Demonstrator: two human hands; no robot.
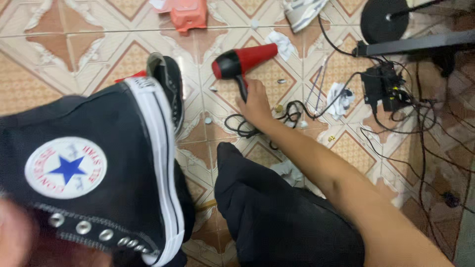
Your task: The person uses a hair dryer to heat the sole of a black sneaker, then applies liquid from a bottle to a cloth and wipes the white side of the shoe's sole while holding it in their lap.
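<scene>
Tiled floor (74, 44) w/ diamond pattern, cluttered.
Red-black hair dryer (243, 63) lies mid-floor, black cord (292, 110) coiled near it; second black sneaker (168, 89) to its left. Far: orange plastic piece (184, 14). Right: white crumpled tissues (339, 101), black power box (383, 88) w/ tangled cables, round black stand base (383, 21).

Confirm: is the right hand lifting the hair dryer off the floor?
No. The hair dryer lies flat on the tiled floor, with the right hand grasping its black handle.
</scene>
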